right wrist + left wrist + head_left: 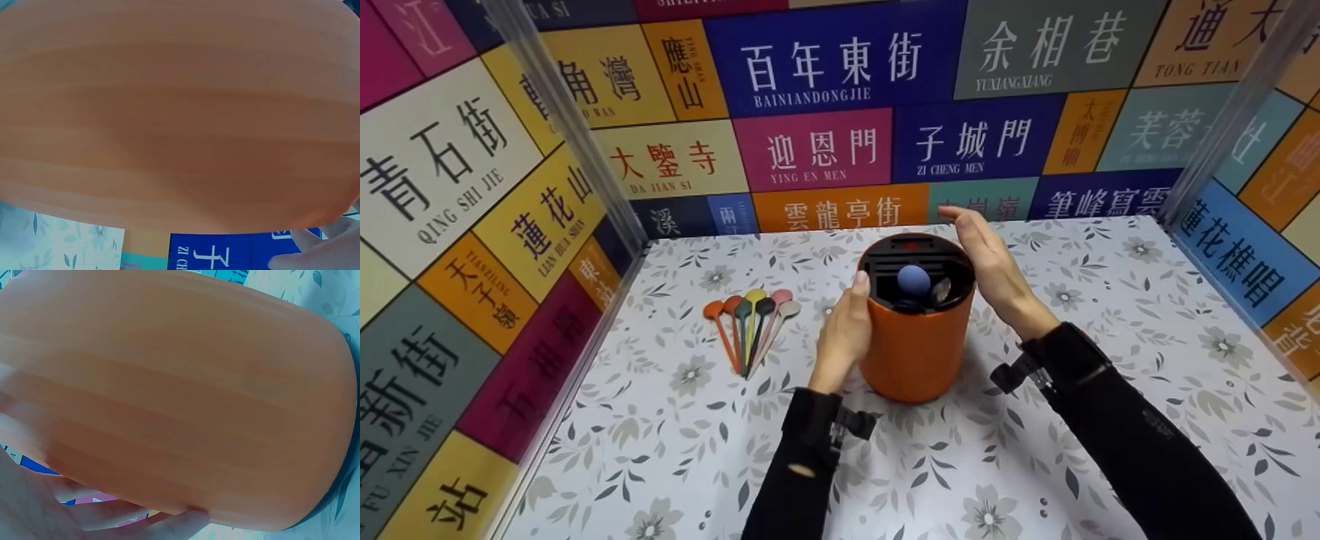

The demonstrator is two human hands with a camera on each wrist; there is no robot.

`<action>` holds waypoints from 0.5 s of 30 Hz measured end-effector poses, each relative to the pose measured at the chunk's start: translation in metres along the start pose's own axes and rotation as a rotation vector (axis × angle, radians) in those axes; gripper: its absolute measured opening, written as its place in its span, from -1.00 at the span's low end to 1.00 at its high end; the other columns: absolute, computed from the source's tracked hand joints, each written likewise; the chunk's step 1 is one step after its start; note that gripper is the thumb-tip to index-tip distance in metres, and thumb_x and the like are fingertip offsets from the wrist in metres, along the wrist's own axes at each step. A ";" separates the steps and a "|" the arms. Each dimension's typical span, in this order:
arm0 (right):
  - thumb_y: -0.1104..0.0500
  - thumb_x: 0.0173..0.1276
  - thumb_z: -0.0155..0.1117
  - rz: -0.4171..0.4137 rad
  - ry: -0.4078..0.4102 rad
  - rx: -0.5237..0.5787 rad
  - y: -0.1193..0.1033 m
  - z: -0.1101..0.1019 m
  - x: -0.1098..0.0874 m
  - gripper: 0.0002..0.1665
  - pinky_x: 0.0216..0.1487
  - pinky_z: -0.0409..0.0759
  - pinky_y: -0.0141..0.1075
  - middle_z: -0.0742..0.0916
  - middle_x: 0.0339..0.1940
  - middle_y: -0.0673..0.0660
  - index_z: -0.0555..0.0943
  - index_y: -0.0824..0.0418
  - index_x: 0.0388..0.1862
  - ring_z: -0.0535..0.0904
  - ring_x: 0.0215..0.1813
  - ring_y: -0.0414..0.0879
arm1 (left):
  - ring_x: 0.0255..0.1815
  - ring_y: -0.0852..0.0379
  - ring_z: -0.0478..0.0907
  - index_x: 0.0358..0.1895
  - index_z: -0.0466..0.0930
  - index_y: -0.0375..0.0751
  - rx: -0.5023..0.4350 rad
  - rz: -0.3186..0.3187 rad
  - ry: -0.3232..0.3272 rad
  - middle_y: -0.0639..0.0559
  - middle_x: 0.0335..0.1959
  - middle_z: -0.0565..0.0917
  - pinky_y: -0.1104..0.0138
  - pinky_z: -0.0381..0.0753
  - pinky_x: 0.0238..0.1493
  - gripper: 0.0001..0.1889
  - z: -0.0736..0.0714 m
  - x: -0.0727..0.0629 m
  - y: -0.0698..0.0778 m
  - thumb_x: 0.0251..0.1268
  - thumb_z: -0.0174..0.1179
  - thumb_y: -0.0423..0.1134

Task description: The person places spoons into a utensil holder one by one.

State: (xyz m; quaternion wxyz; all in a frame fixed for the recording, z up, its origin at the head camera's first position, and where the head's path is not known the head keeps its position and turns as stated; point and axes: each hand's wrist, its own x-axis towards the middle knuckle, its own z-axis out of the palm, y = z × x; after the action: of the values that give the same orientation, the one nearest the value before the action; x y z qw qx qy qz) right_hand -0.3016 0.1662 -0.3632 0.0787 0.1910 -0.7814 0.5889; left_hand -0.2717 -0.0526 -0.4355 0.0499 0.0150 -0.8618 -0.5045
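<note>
An orange cylindrical holder (915, 352) stands on the table, its black slotted top facing me. A round blue-violet piece (914, 280) shows in the opening, with a small shiny piece (942, 289) beside it; their lower parts are hidden. My left hand (844, 334) grips the holder's left side, thumb at the rim; in the left wrist view its fingers (169, 526) reach along the orange wall. On the right side is my right hand (994, 274), fingers extended past the rim. The right wrist view shows its fingers (315, 253) at the holder's edge.
Several small round-headed spoons (750, 322) in different colours lie fanned on the table left of the holder. The tabletop (660, 450) has a grey and white leaf pattern. Panels with street names (817, 150) stand at the back and both sides.
</note>
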 end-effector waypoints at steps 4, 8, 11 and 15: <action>-0.19 0.73 -0.25 0.024 -0.017 0.004 0.000 -0.004 0.000 -0.29 0.63 -0.04 0.04 0.42 0.58 0.18 0.34 0.21 0.60 0.15 0.65 0.03 | 0.45 -0.26 0.44 0.51 0.47 -0.12 0.000 0.002 0.005 -0.12 0.49 0.50 -0.12 0.37 0.42 -0.03 -0.001 -0.001 0.000 0.54 -0.59 0.50; -0.25 0.70 -0.20 0.105 -0.050 0.060 0.000 -0.009 -0.002 -0.23 0.63 -0.11 0.20 0.29 0.66 0.22 0.24 0.20 0.64 0.04 0.70 0.04 | 0.44 -0.26 0.45 0.51 0.48 -0.12 0.001 0.003 0.005 -0.11 0.48 0.51 -0.11 0.38 0.42 -0.04 0.000 0.000 0.000 0.55 -0.58 0.49; -0.29 0.68 -0.16 0.199 -0.065 0.090 0.002 -0.014 -0.004 -0.16 0.58 -0.11 0.36 0.17 0.71 0.23 0.15 0.19 0.68 -0.06 0.72 0.07 | 0.44 -0.26 0.45 0.50 0.48 -0.12 -0.001 0.000 0.001 -0.11 0.48 0.51 -0.11 0.38 0.42 -0.04 0.000 0.000 0.000 0.54 -0.58 0.50; -0.33 0.65 -0.14 0.299 -0.099 0.058 0.006 -0.021 -0.009 -0.08 0.51 0.06 0.43 0.11 0.73 0.23 0.05 0.18 0.73 -0.05 0.72 0.13 | 0.45 -0.25 0.44 0.51 0.48 -0.12 -0.003 -0.007 -0.005 -0.11 0.49 0.50 -0.11 0.36 0.43 -0.03 0.000 0.000 0.001 0.53 -0.58 0.51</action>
State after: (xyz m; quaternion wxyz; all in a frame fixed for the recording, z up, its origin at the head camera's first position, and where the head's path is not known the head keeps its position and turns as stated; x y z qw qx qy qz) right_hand -0.2977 0.1893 -0.3659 -0.0541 0.1038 -0.7867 0.6061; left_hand -0.2721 -0.0520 -0.4348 0.0458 0.0168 -0.8612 -0.5059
